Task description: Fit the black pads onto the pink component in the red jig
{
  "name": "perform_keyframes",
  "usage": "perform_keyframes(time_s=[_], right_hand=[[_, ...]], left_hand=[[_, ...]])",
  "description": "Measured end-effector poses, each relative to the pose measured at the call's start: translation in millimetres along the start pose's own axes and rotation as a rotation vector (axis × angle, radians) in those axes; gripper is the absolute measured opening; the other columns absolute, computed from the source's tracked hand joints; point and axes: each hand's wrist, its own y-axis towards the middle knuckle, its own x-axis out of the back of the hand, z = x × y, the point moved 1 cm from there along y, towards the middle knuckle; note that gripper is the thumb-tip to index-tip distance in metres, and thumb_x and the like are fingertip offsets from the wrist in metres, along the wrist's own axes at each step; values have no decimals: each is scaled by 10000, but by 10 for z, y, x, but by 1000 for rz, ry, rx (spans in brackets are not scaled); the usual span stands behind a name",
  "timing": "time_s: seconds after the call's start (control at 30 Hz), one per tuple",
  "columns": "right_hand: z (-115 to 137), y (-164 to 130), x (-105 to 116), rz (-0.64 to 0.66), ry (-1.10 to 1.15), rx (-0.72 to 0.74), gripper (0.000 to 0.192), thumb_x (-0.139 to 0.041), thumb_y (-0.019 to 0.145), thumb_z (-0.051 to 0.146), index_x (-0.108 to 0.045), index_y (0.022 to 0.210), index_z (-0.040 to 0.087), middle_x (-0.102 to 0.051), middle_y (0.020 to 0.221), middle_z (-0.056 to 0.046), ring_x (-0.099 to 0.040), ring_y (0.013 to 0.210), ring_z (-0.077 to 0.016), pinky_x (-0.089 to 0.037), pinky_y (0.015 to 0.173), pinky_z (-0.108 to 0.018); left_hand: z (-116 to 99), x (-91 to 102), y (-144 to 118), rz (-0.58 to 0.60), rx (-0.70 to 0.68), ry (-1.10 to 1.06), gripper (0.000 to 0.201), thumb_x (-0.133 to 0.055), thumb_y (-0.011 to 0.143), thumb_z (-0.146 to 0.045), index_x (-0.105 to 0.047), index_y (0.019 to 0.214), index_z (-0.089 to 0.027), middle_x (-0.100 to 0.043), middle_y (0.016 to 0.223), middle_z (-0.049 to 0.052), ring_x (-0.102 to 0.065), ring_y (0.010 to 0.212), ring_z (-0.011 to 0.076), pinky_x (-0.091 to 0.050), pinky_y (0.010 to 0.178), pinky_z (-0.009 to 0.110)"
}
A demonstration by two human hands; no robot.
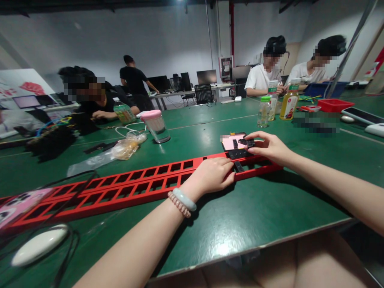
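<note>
A long red frame (144,196) with two rows of rectangular openings lies across the table. My left hand (214,174), with bracelets on the wrist, is closed over the frame near its right end, thumb at the front edge and fingers on top. Small black blocks (238,166) sit in the frame beside my left fingertips. My right hand (268,147) pinches a small black part (248,143) just above the frame. Behind it lies a pink pad (229,143) with a black piece (235,144) on it.
A pink-lidded glass cup (156,126), a plastic bag (126,148) and drink bottles (289,100) stand or lie farther back. A red tray (335,105) is at the right. A white oval object (40,245) and dark cables (64,256) lie front left. People sit across the table.
</note>
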Motion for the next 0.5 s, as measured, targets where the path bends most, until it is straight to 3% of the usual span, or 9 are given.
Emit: perform_keyframes(time_s=[0.2,0.5], right_hand=[[-35,-47,-77,38,2,3,384,-689,664,353,-515,968,196,-615,926,-43,-626,805,-174,-529,696,-330],[-11,-81,-88,73,-372,175,264,-642,715,336,-642,945,206,-588,962,-63,-580,846,-180,-508,676,-302]], left_hand=[[-6,-18,19,-13,-5,20,279,-383,875,-279,-584,988,-121,-634,994,110,-597,949,213,-483,829,334],[-23,-40,10,-57,-10,42,303,-398,869,-269,-537,1090,-114,-610,1085,126,-591,987,223,-497,840,354]])
